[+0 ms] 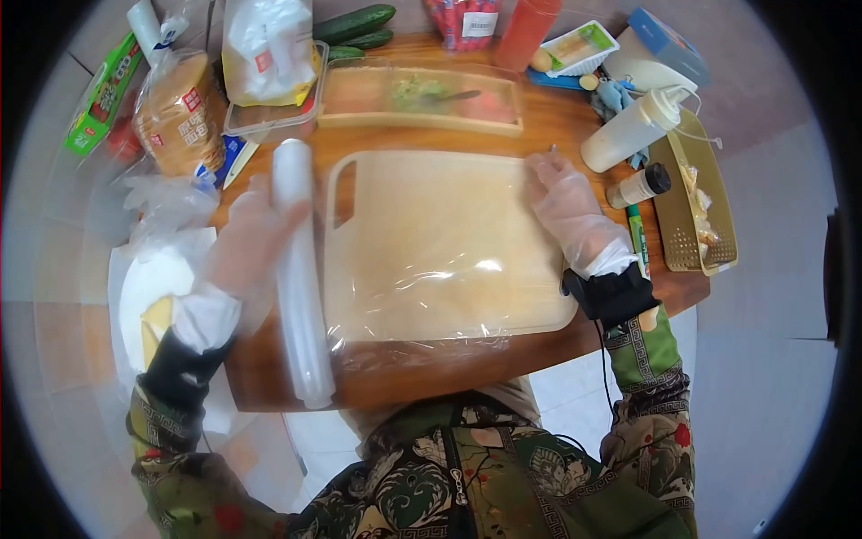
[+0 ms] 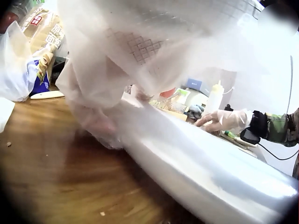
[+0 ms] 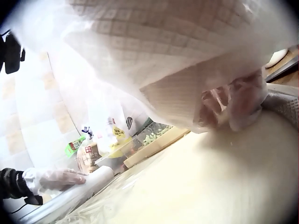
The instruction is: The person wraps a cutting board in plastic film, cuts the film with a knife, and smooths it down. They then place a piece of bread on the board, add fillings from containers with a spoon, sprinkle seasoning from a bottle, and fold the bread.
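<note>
White roll (image 1: 302, 287), both ends, head view only

Roll (image 1: 303, 278) lies left of cutting board (image 1: 440, 242).

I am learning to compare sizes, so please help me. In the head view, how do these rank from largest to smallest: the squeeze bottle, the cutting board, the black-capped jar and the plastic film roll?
1. Cutting board
2. Plastic film roll
3. Squeeze bottle
4. Black-capped jar
</note>
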Action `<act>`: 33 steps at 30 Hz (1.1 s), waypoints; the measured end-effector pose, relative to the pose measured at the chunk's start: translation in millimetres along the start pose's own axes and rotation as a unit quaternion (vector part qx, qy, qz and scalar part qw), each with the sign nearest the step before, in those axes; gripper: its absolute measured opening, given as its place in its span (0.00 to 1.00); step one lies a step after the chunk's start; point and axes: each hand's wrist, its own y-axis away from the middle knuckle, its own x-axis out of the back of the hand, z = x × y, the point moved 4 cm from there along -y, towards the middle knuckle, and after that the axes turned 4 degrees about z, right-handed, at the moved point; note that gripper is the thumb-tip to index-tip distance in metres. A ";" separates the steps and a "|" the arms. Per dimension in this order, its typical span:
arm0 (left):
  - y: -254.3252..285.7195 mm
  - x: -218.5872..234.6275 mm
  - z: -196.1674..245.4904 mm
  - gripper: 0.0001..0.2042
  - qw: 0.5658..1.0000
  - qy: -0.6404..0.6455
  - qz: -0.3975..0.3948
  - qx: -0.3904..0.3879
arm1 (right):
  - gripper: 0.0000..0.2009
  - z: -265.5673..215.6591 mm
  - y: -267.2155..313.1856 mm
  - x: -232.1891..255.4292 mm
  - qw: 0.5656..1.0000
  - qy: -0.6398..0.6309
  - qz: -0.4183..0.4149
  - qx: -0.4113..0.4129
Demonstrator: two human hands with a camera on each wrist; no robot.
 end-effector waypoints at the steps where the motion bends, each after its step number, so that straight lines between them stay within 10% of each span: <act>1: -5.4 -5.1 -2.4 0.36 0.999 0.029 0.006 -0.034 | 0.15 1.6 0.3 0.3 0.996 0.085 0.017 0.017; 4: -9.5 -10.7 -6.3 0.33 0.993 0.005 0.004 -0.120 | 0.17 11.2 2.4 -6.3 0.941 0.198 0.130 0.244; 8: -13.4 -12.7 1.2 0.31 0.990 0.009 -0.039 -0.134 | 0.18 -6.9 -2.4 3.0 0.925 0.279 0.078 0.246; 10: -15.7 -16.8 -2.2 0.30 0.991 0.030 -0.029 -0.130 | 0.18 -30.4 -4.1 14.5 0.933 0.319 -0.129 0.108; 13: -15.8 -16.1 0.1 0.29 0.991 0.056 -0.013 -0.123 | 0.20 23.4 -6.6 -13.7 0.931 0.248 0.080 0.255; 16: -17.2 -13.6 3.1 0.28 0.992 0.064 -0.005 -0.111 | 0.20 15.8 -8.0 -17.6 0.876 0.409 0.023 0.255; 20: -11.5 -3.4 13.3 0.28 0.995 0.039 -0.008 -0.086 | 0.17 -0.7 -4.6 -5.6 0.910 0.366 -0.100 0.165; 22: -14.2 -7.7 6.9 0.26 0.993 0.061 0.003 -0.096 | 0.22 22.7 -3.1 -8.1 0.943 0.161 0.121 0.267; 25: -14.8 -7.0 7.1 0.23 0.992 0.076 0.009 -0.104 | 0.19 -7.9 -4.8 9.2 0.966 0.222 -0.070 0.111; 33: -15.8 -11.9 7.7 0.13 0.987 -0.010 -0.048 -0.154 | 0.24 1.5 6.9 13.0 0.992 0.072 0.021 0.099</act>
